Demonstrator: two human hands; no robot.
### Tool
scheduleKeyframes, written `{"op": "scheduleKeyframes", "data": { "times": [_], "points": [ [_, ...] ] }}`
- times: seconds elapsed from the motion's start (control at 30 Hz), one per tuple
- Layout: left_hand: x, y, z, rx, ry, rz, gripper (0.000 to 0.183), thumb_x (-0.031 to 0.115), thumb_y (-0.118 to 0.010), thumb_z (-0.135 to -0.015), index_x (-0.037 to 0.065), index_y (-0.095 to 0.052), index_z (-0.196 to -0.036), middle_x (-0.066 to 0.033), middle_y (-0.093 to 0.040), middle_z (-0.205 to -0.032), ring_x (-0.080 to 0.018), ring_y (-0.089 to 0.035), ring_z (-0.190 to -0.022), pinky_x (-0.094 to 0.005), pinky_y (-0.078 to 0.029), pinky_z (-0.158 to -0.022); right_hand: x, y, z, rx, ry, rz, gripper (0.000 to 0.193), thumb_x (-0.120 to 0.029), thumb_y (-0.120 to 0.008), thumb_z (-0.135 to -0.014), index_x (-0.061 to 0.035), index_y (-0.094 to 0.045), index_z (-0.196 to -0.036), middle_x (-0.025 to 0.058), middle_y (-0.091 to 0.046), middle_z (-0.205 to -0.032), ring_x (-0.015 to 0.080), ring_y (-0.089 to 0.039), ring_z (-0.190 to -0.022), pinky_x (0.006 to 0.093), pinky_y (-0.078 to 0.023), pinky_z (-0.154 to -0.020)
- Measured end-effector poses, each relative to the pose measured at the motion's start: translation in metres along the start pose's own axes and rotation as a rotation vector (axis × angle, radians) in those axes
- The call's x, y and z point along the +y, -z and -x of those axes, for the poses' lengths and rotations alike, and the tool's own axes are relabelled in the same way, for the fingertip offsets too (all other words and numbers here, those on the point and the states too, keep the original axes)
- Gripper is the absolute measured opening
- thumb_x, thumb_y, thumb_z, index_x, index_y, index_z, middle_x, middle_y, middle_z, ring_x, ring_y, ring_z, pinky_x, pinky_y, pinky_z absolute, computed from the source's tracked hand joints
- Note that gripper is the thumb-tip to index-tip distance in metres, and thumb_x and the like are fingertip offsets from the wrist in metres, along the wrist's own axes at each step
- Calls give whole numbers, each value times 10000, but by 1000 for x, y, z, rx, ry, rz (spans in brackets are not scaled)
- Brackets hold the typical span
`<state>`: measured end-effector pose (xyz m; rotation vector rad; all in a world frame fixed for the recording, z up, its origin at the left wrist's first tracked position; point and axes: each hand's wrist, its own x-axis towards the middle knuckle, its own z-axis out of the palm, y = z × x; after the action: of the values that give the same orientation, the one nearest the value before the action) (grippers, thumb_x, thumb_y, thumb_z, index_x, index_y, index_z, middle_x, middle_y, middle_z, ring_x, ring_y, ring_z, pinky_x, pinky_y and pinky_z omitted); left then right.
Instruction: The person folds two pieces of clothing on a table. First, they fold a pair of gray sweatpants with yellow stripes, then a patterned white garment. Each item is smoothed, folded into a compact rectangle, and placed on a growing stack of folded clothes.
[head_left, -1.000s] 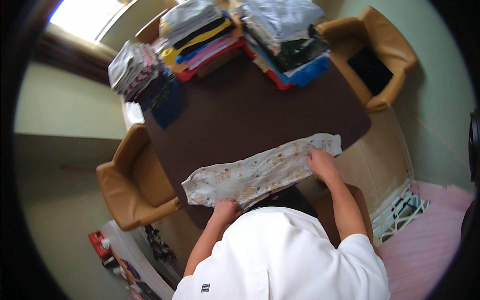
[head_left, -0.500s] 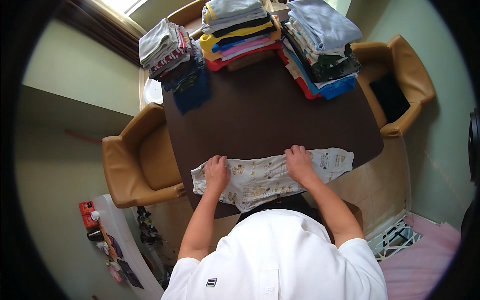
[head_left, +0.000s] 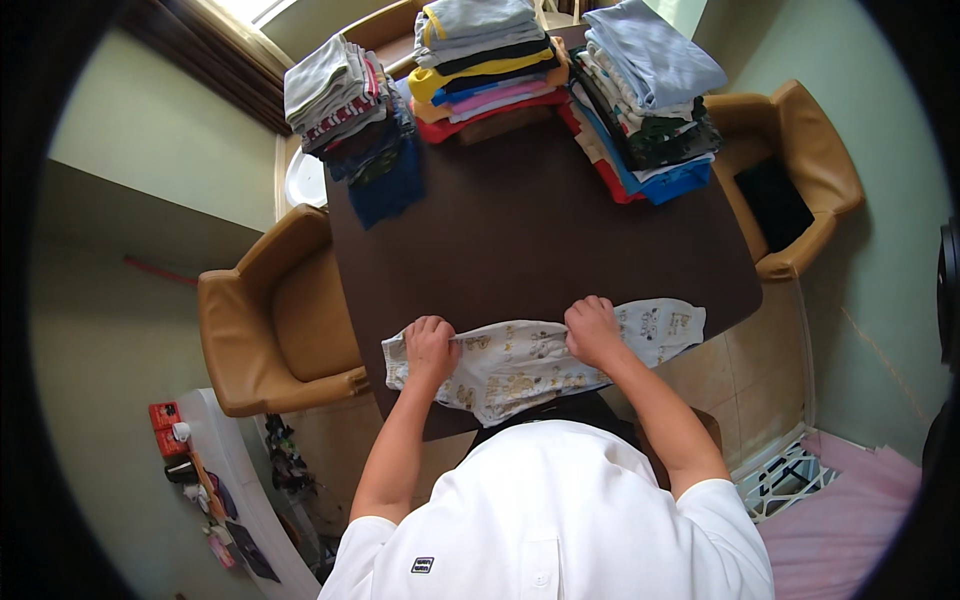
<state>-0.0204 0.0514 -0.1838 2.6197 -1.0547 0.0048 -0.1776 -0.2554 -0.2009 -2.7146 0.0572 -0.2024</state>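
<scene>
Right now, your left hand [head_left: 430,350] and right hand [head_left: 594,330], set a little apart, have their fingers curled closed on the far edge of a long, pale fabric garment with a yellow-brown and grey print [head_left: 515,365]. It lies beneath and between them, a short ribbed end sticking out left of your left grip and a longer stretch running out past your right. Your plain white short-sleeved shirt [head_left: 540,510] is just behind the grip. Under the cloth and ahead of your hands spreads a dark brown table with rounded corners [head_left: 540,230]. Left of the grip stands a tan, leather-look armchair [head_left: 290,320]. Well beyond your fingers, three multicoloured stacks of folded clothes [head_left: 490,75] line the far side: left, middle and right.
</scene>
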Motion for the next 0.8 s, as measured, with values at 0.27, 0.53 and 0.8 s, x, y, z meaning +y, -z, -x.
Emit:
{"op": "scheduleKeyframes", "data": {
  "times": [0.27, 0.53, 0.8],
  "points": [
    [4, 25, 44, -60, -174, 104, 135, 38, -669, -753, 94, -647, -874, -91, -695, -858, -283, -701, -980, -554, -386, -1146, 4, 13, 40, -10, 187, -144, 167, -36, -692, -689, -77, -628, -838, 86, -645, -833, 311, -618, -891, 447, -470, -903],
    [6, 35, 55, -182, -127, 179, 122, 91, -693, -828, 78, -686, -950, -102, -708, -855, -299, -709, -876, -520, -488, -1003, -3, 23, 50, -133, 129, -138, 125, -61, -680, -764, -87, -661, -885, 101, -691, -891, 311, -647, -937, 454, -483, -901],
    [-7, 19, 32, -175, 133, 82, 275, 66, -677, -876, 77, -685, -1151, -143, -679, -1106, -378, -699, -914, -477, -587, -780, 4, 9, 39, -56, -103, -163, 87, -65, -662, -839, -65, -629, -920, 124, -634, -904, 335, -642, -954, 486, -534, -781]
  ]
}}
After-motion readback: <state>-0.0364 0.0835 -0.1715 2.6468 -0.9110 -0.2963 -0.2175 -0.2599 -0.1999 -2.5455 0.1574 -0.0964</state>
